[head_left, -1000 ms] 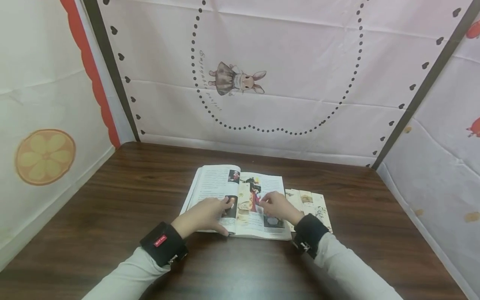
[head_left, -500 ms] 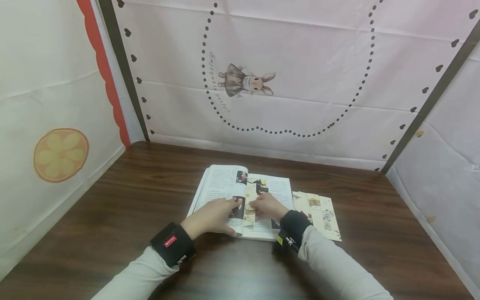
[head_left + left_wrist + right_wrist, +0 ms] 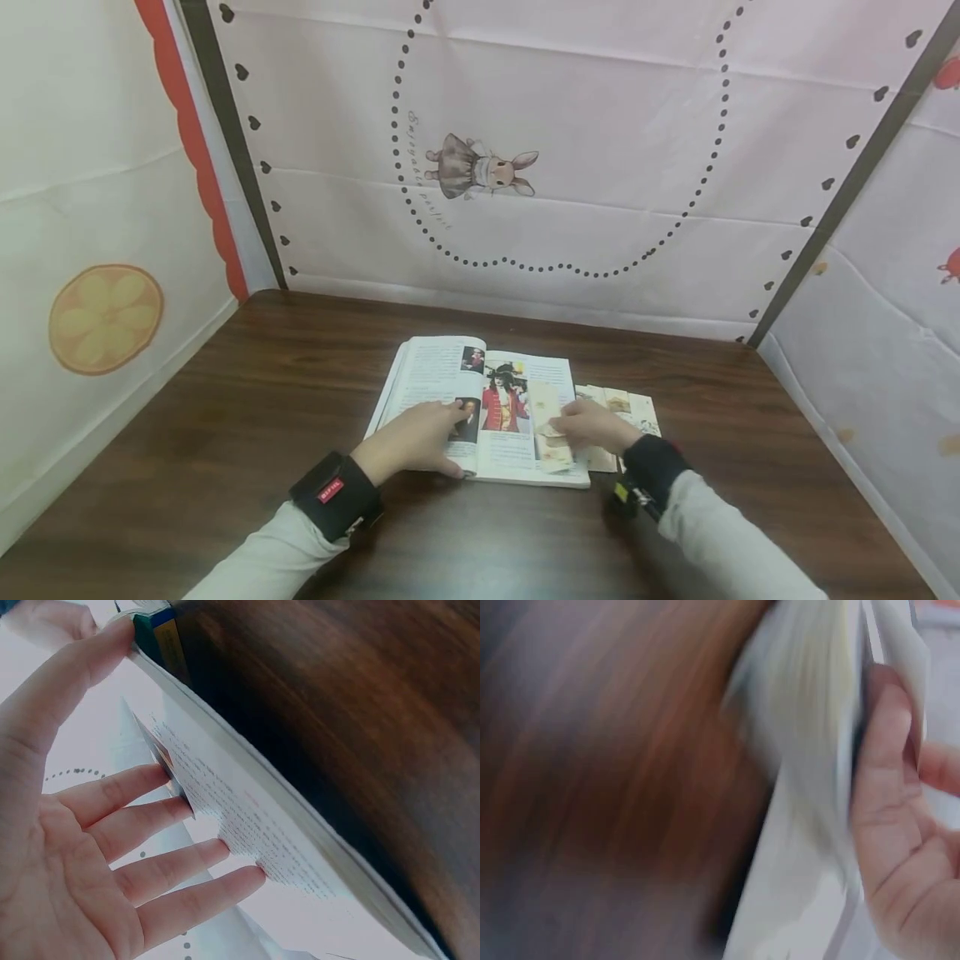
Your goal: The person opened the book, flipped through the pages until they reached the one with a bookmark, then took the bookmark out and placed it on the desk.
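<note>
A thick book lies open on the table, with a picture of a figure in a red coat on its right page. My left hand rests on the left page; in the left wrist view its fingers are extended against the printed paper and the thumb reaches the book's lower edge by the spine. Over the outer part of the right page, my right hand pinches a narrow cream bookmark with small printed drawings. The right wrist view is blurred, showing that hand beside the page edges.
Several more cream illustrated bookmarks lie just right of the book, partly behind the right hand. The dark wooden table is bordered by printed cloth walls at the back and both sides.
My right hand has taken the bookmark from beside the spine and carried it right, across the page, uncovering the red-coated figure. My left hand has stayed on the left page.
</note>
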`<control>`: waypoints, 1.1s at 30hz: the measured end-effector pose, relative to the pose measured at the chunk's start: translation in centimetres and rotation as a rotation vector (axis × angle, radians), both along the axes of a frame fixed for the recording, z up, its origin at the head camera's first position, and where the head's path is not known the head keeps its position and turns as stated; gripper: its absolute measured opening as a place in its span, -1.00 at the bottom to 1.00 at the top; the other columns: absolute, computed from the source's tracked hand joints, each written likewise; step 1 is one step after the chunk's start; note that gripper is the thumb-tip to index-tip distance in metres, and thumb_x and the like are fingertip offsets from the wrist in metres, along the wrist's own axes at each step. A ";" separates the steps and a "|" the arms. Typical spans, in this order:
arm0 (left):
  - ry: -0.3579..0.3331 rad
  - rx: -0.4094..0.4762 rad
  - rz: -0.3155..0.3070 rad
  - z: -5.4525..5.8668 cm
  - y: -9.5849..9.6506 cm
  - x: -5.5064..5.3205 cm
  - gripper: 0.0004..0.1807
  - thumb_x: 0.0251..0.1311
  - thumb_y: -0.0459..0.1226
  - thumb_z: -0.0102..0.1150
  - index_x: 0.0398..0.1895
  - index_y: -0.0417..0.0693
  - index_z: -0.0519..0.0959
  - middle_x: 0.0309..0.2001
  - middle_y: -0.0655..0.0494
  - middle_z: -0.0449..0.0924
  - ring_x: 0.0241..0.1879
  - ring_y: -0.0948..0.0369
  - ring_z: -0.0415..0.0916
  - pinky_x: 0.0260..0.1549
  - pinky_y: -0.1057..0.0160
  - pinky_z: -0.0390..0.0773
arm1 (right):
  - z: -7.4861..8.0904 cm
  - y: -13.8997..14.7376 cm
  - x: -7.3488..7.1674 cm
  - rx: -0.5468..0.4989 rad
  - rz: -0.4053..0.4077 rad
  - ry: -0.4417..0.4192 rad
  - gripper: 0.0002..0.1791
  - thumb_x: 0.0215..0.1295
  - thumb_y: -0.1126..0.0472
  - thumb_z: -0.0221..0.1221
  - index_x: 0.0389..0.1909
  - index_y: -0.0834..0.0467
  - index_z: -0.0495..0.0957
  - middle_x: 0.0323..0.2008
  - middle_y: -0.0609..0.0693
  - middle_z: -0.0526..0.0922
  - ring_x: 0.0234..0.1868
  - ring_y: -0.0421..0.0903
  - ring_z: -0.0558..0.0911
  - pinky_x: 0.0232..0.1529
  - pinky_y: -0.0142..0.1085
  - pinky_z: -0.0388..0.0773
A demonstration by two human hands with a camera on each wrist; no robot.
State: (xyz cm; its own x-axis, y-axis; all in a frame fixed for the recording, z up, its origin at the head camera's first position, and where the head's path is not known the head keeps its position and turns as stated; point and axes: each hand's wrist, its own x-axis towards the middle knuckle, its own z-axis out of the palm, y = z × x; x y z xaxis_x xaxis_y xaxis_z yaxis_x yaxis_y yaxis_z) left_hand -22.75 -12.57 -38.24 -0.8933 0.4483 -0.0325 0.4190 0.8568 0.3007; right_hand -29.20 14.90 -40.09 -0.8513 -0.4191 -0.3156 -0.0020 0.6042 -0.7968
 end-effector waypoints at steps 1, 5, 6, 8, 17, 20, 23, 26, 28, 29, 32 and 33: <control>-0.001 0.003 -0.004 0.0 0.0 0.0 -0.12 -0.25 -0.03 0.52 0.21 -0.19 0.44 -0.06 -0.02 0.65 -0.14 0.12 0.57 -0.05 0.10 0.53 | 0.2 1.3 0.1 -0.012 0.010 0.005 -0.65 0.30 0.22 0.07 -0.69 0.06 0.29 -0.68 -0.16 0.32 -0.62 -0.27 0.36 -0.52 -0.43 0.40; 0.001 0.008 -0.006 0.1 -0.1 0.0 -0.16 -0.26 -0.04 0.53 0.16 -0.20 0.47 -0.13 -0.01 0.67 -0.16 0.11 0.59 -0.07 0.09 0.54 | 0.8 6.9 0.4 -0.035 -0.010 -0.021 -0.66 0.33 0.23 0.04 -0.66 0.08 0.27 -0.70 -0.19 0.26 -0.64 -0.29 0.29 -0.53 -0.42 0.36; -0.002 0.005 0.001 0.1 -0.1 0.0 -0.16 -0.26 -0.04 0.53 0.16 -0.19 0.48 -0.13 -0.01 0.67 -0.15 0.11 0.59 -0.07 0.09 0.54 | 0.9 8.2 0.5 -0.038 -0.023 -0.032 -0.69 0.35 0.23 0.02 -0.63 0.12 0.33 -0.69 -0.19 0.30 -0.63 -0.30 0.33 -0.51 -0.41 0.40; -0.010 -0.001 0.015 0.2 -0.2 0.0 -0.17 -0.28 -0.05 0.54 0.16 -0.17 0.49 -0.09 -0.03 0.67 -0.13 0.09 0.60 -0.06 0.08 0.53 | 1.0 10.4 0.7 -0.025 -0.058 -0.050 -0.74 0.36 0.23 0.00 -0.51 0.25 0.46 -0.66 -0.19 0.41 -0.60 -0.30 0.42 -0.47 -0.38 0.47; -0.017 -0.018 0.017 0.4 0.4 -0.5 -0.18 -0.36 -0.08 0.56 0.11 -0.17 0.53 -0.06 -0.09 0.65 -0.15 0.06 0.59 -0.07 0.07 0.53 | 0.1 14.2 1.6 0.238 -0.198 0.106 -0.71 0.31 0.22 0.06 -0.51 0.35 0.54 -0.71 -0.12 0.50 -0.62 -0.23 0.52 -0.53 -0.35 0.54; -0.025 -0.018 0.017 0.5 0.5 -0.5 -0.18 -0.36 -0.08 0.56 0.11 -0.17 0.53 -0.08 -0.07 0.66 -0.15 0.07 0.59 -0.07 0.07 0.53 | 0.0 13.6 1.9 0.449 -0.209 0.251 -0.64 0.26 0.18 0.13 -0.72 0.22 0.49 -0.84 -0.10 0.43 -0.76 -0.21 0.46 -0.68 -0.39 0.40; -0.038 -0.021 0.025 0.6 0.4 -0.4 -0.18 -0.37 -0.09 0.57 0.10 -0.17 0.53 -0.14 -0.04 0.67 -0.16 0.08 0.59 -0.08 0.08 0.54 | -0.1 12.9 1.9 0.548 -0.177 0.346 -0.66 0.21 0.18 0.20 -0.72 0.23 0.50 -0.89 -0.07 0.46 -0.82 -0.20 0.46 -0.73 -0.39 0.32; -0.046 -0.024 0.034 0.6 0.5 -0.4 -0.18 -0.37 -0.09 0.57 0.10 -0.18 0.53 -0.15 -0.04 0.67 -0.18 0.09 0.59 -0.09 0.09 0.54 | 0.2 12.4 1.7 0.609 -0.172 0.396 -0.71 0.14 0.21 0.25 -0.68 0.23 0.46 -0.86 -0.05 0.47 -0.81 -0.18 0.46 -0.72 -0.37 0.29; -0.041 -0.031 0.035 0.6 0.5 -0.4 -0.19 -0.37 -0.09 0.58 0.09 -0.17 0.54 -0.16 -0.02 0.67 -0.19 0.11 0.58 -0.10 0.11 0.54 | 0.5 12.0 1.6 0.645 -0.177 0.426 -0.74 0.11 0.23 0.26 -0.64 0.23 0.44 -0.81 -0.03 0.47 -0.77 -0.16 0.45 -0.69 -0.36 0.27; -0.039 -0.033 0.035 0.6 0.5 -0.4 -0.20 -0.37 -0.09 0.57 0.08 -0.17 0.54 -0.15 -0.02 0.67 -0.20 0.11 0.58 -0.11 0.11 0.53 | 0.7 11.7 1.6 0.654 -0.175 0.444 -0.76 0.09 0.25 0.26 -0.62 0.24 0.44 -0.77 -0.01 0.48 -0.74 -0.15 0.44 -0.67 -0.34 0.27; -0.038 -0.043 0.032 0.5 0.7 -0.4 -0.22 -0.34 -0.08 0.57 0.07 -0.17 0.55 -0.15 -0.01 0.66 -0.21 0.13 0.55 -0.11 0.11 0.52 | 1.2 10.6 1.5 0.642 -0.121 0.508 -0.82 0.09 0.25 0.27 -0.48 0.27 0.48 -0.59 0.05 0.56 -0.60 -0.10 0.48 -0.58 -0.28 0.35; -0.040 -0.044 0.031 0.5 0.7 -0.4 -0.23 -0.33 -0.08 0.56 0.07 -0.17 0.55 -0.13 -0.02 0.66 -0.21 0.13 0.55 -0.10 0.11 0.52 | 1.4 10.1 1.5 0.627 -0.082 0.531 -0.82 0.11 0.24 0.26 -0.40 0.28 0.51 -0.51 0.07 0.59 -0.52 -0.06 0.52 -0.52 -0.23 0.42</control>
State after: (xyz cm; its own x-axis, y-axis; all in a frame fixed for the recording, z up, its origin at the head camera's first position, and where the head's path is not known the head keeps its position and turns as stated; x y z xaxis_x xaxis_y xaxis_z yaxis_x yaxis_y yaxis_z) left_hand -23.14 -11.84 -37.69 -0.9045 0.4174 -0.0876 0.3801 0.8822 0.2780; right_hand -27.70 24.95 -38.74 -0.9733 -0.2289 -0.0171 -0.2199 0.9510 -0.2172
